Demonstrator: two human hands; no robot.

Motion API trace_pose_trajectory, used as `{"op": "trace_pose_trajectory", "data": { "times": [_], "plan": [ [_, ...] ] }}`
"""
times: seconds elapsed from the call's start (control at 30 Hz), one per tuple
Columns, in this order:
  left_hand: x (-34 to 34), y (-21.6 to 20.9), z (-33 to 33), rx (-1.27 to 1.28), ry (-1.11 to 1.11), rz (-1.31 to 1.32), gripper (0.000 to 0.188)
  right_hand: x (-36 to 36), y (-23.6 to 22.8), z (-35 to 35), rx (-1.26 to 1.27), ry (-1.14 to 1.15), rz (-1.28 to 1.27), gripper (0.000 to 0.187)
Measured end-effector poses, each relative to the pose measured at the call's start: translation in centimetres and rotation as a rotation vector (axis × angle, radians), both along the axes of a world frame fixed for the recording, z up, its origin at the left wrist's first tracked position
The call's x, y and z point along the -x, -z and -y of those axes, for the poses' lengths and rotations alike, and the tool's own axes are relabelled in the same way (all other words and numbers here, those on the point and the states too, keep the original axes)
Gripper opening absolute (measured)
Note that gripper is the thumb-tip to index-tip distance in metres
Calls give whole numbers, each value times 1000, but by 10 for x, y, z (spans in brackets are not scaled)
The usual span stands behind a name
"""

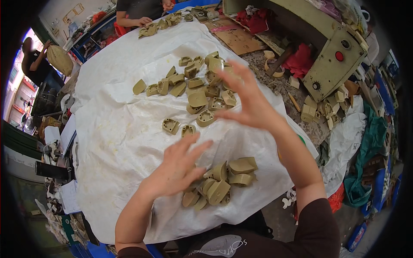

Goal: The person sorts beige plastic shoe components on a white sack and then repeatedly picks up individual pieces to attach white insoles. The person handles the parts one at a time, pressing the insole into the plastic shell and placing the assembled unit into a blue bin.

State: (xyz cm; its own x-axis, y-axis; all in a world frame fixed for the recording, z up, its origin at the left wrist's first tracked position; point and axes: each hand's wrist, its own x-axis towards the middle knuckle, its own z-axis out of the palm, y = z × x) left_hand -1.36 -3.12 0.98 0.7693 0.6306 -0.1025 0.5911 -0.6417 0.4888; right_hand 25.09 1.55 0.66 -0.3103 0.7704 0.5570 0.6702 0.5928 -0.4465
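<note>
Seemingly sorting khaki pieces (pixel 197 99) strewn beyond the near pile (pixel 218 192) — reaching over them with spread-fingered right hand (pixel 241 96), gripping nothing visible; hovering beside the near pile with left hand (pixel 174 165) loosely open (blurred, apparently empty). Probably needing next to curl fingers round one piece.

I see the left hand (pixel 173 167) blurred, right hand (pixel 250 102) blurred over part-hidden olive moulded pieces (pixel 215 64), co-worker (pixel 134 7) cut off above

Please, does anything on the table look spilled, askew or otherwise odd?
Nothing looks clearly spilled. The white sheet is wrinkled with faint yellowish marks, so it looks untidy; olive hollow parts lie on it in loose heaps, facing different ways.
</note>
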Motion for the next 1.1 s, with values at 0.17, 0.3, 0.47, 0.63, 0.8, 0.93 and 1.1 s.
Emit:
{"op": "trace_pose_trajectory", "data": {
  "times": [0.17,0.3,0.47,0.63,0.8,0.93,1.1],
  "plan": [
    [-21,14,-49,-187,-262,52,78,3,22,-79,70,274,313,102],
    [-56,27,-89,-167,-352,26,80,-10,46,-123,173,176,263,97],
    [-55,67,-111,-215,-400,-102,76,-20,64,-125,-88,193,150,80],
    [-42,75,-120,-145,-413,155,61,-37,68,-136,-220,319,-148,73],
    [-37,74,-126,29,-494,345,58,-41,61,-142,-188,444,-249,78],
    [-36,75,-129,50,-516,363,59,-67,56,-154,-86,476,-600,78],
    [-35,78,-130,-3,-479,358,58,-108,61,-168,-74,572,-1040,83]
  ]
}}
